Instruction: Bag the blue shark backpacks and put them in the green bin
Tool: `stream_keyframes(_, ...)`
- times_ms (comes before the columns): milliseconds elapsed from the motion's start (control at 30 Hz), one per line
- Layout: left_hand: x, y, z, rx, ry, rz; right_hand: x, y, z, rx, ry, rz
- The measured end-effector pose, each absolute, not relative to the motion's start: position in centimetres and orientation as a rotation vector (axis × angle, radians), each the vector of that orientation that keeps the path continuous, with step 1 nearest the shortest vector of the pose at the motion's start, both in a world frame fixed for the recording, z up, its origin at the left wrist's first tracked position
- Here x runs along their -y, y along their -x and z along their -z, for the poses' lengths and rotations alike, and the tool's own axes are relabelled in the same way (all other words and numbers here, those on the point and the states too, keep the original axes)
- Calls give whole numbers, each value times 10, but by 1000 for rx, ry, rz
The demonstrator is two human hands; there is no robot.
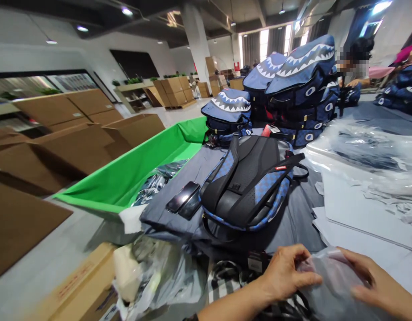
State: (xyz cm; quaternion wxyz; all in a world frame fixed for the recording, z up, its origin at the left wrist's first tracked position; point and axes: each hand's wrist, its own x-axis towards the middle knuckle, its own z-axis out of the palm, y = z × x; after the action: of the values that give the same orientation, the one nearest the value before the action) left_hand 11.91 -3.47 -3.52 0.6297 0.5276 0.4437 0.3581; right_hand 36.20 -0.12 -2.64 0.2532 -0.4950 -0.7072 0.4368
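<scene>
A translucent plastic bag (333, 278) is at the lower right, over the table's front edge. My left hand (289, 273) pinches its left side between thumb and fingers. On the other side, the curled fingers of my right hand (369, 278) grip the same bag. Beyond them a black and blue checkered backpack (246, 178) lies with its straps facing up on the dark cloth-covered table (296, 223). Below my left hand is a black-and-white checkered item (226, 281), partly hidden by my forearm.
Shark-mouth backpacks (302, 76) stand stacked at the back. Two dark phone-like slabs (184, 198) lie left of the backpack. White sheets (366, 214) and clear plastic bags (369, 151) cover the right side. A green fabric bin (125, 169) and cardboard boxes (82, 147) stand left. Another person (358, 62) works behind.
</scene>
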Motion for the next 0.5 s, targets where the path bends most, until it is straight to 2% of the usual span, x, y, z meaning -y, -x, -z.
stream_keyframes(67,41,-110,37,-1112,-1332,-880,-7,-333,16,1960,1304,-1415)
stream_keyframes(133,52,-99,39,-1174,-1358,-925,-13,-312,11,1989,1301,-1452)
stream_keyframes(233,73,-75,48,-1405,-1280,-1104,-23,-308,27,2126,1197,-1411)
stream_keyframes(367,92,-51,62,-2008,-1312,-1399,-42,-317,55,2193,1115,-1179)
stream_keyframes(500,76,-59,77,-2075,-1410,-1152,-58,-303,49,2310,962,-1060)
